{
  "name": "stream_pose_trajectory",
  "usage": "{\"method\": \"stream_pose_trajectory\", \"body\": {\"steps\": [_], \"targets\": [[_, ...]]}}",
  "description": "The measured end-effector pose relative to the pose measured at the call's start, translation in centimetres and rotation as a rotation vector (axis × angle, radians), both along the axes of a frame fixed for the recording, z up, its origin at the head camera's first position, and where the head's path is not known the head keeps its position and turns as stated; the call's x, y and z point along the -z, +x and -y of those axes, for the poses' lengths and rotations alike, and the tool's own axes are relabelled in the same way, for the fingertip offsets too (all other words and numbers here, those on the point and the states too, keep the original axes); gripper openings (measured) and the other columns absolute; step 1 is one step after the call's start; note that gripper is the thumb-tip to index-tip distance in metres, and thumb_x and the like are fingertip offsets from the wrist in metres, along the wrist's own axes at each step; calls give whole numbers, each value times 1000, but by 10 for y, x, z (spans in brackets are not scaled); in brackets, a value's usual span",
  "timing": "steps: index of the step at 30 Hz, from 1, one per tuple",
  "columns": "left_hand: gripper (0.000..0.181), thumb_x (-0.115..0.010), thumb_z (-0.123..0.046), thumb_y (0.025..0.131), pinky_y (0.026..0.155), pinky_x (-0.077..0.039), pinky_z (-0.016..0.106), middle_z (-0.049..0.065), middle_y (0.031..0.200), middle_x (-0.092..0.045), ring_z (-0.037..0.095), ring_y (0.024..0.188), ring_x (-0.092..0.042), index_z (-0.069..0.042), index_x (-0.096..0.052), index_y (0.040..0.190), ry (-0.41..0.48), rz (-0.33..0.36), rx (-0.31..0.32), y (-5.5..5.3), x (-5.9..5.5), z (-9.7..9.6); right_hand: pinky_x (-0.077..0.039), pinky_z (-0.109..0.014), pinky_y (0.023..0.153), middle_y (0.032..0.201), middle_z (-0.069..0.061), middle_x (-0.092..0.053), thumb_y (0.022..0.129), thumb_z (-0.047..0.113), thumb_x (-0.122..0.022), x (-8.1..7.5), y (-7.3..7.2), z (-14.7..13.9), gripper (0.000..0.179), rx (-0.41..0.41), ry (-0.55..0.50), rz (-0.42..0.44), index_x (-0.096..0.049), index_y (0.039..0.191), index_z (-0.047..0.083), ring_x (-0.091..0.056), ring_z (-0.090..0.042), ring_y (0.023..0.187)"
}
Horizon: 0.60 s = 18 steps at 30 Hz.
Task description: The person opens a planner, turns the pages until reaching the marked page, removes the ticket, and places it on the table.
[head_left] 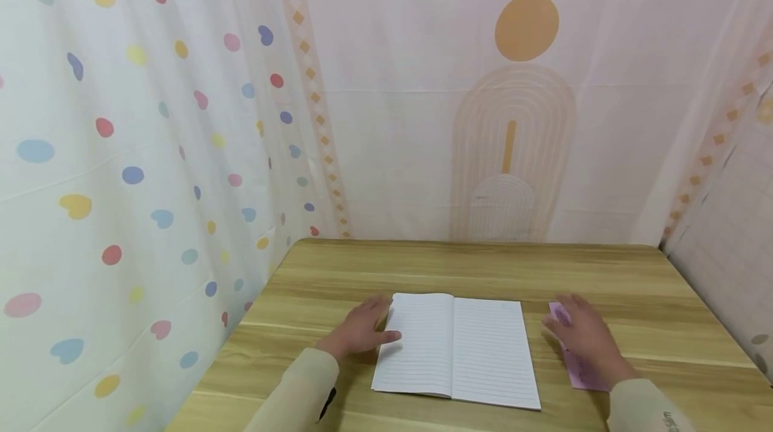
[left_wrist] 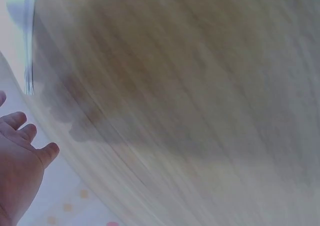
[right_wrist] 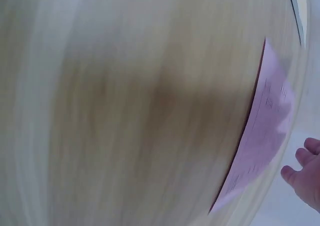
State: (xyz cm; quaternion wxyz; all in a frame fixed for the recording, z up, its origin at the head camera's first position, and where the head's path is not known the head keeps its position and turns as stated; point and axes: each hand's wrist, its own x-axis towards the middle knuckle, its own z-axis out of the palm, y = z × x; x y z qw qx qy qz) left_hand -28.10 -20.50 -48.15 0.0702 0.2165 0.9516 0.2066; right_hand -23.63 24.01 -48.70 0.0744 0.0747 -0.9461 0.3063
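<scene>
A lined notebook (head_left: 492, 351) lies spread flat on the wooden table, its ruled pages facing up. At its left edge is my left hand (head_left: 361, 328), fingers extended and thumb over the left page. The left wrist view catches that hand (left_wrist: 20, 168) below a corner of the notebook (left_wrist: 29, 51), with nothing in its fingers. To the right of the notebook lies a pink printed slip of paper (head_left: 581, 377), partly covered by my right hand (head_left: 584, 335). In the right wrist view the slip (right_wrist: 265, 131) rests on the table, and the right hand's (right_wrist: 307, 173) fingers are loosely spread.
The wooden table (head_left: 483, 267) extends past both hands, its back edge near a pale patterned curtain (head_left: 392, 117). A curtain with coloured dots (head_left: 151, 184) hangs along the left side. Another light curtain (head_left: 733, 237) borders the right.
</scene>
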Motion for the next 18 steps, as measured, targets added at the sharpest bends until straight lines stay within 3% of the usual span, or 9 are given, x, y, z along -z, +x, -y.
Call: {"method": "stream_pose_trajectory", "body": {"steps": [8, 18], "targets": [[83, -64, -51, 93, 114, -21, 61, 23, 159, -25, 43, 145, -22, -4, -33, 154, 227, 89, -82, -2, -3, -5, -33, -69, 101, 142, -41, -38, 92, 41, -69, 7, 1, 39, 73, -141, 51, -38, -47, 141, -8, -37, -59, 129], [88, -70, -46, 91, 113, -23, 61, 19, 160, -25, 42, 145, -24, -6, -27, 156, 393, 178, -123, 0, -4, -8, -37, -63, 102, 141, -38, -41, 83, 51, -75, 10, 8, 52, 85, -175, 156, 50, -49, 141, -6, -41, -55, 129]]}}
